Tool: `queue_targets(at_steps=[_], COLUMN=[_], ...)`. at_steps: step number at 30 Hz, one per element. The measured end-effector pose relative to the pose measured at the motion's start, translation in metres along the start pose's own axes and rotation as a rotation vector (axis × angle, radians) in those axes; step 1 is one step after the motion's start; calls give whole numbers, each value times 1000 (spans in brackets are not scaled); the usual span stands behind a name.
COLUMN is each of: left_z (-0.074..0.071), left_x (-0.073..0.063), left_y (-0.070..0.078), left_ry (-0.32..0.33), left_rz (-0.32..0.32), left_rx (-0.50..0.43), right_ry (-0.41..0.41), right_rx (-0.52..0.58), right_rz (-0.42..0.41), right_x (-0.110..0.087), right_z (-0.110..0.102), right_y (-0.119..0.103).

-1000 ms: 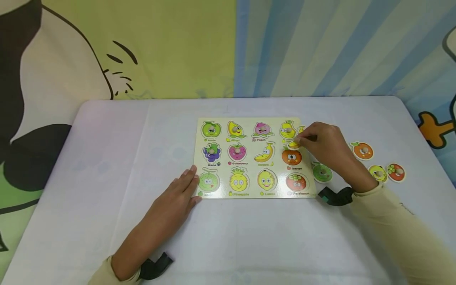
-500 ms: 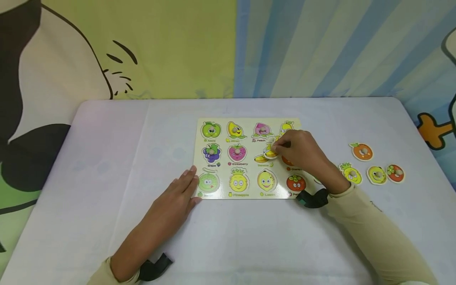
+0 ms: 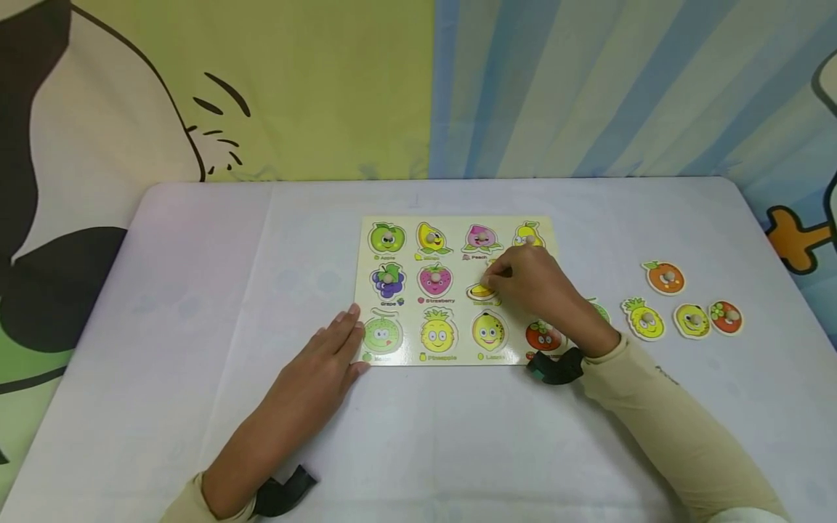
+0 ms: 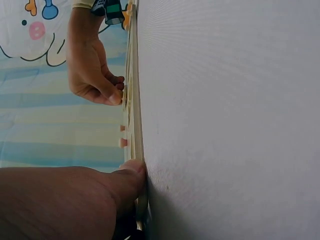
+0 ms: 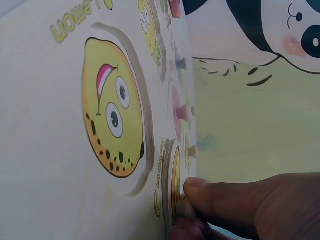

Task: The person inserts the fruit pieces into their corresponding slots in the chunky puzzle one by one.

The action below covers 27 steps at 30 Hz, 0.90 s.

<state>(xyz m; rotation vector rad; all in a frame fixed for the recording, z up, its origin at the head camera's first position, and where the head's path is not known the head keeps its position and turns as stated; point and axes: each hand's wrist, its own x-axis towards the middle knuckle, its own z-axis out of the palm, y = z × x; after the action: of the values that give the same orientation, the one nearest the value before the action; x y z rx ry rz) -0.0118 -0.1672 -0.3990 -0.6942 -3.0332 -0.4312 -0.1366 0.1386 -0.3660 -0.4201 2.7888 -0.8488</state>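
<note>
Right hand (image 3: 532, 280): its thumb and fingers are closed in a pinch on the little knob of the banana piece.
Banana piece (image 3: 480, 293): it is at the banana spot in the middle row. I can't tell if it is all the way down.
Left hand (image 3: 327, 352): it lies flat with straight fingers, touching the left edge of the board. It is not gripping anything.
Board (image 3: 463, 349): it lies flat on the white table (image 3: 523, 443).
Fruits with knobs in the board: apple (image 3: 388, 238), mango (image 3: 431, 238), peach (image 3: 482, 238), pear (image 3: 526, 232), grapes (image 3: 389, 280) and strawberry (image 3: 435, 280).
Lemon picture (image 5: 115, 110): it is flat, in the bottom row, near the right hand.
Loose pieces: the orange piece (image 3: 665, 278), pineapple piece (image 3: 644, 319), lemon piece (image 3: 692, 322) and red piece (image 3: 726, 317) lie right of the board. A green piece (image 3: 600, 311) is partly hidden by the right arm.
Sleeves (image 3: 673, 428): both are tan.
</note>
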Motion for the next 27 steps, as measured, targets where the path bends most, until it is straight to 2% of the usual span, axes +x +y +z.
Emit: queue_targets(at_steps=[10,19,27], left_z=[-2,-2,-1], left_x=[0,-1,0], left_y=[1,1,1], left_ry=[-10,-1,7], left_rz=[-9,-3,0], left_rx=[-19,-20,-10], right_ry=[-6,-34,-15], right_rx=[-30,-94,-71], right_rz=[5,82,116], right_x=[-1,2,0], right_z=[3,3,7], right_y=[-7,-15,-15])
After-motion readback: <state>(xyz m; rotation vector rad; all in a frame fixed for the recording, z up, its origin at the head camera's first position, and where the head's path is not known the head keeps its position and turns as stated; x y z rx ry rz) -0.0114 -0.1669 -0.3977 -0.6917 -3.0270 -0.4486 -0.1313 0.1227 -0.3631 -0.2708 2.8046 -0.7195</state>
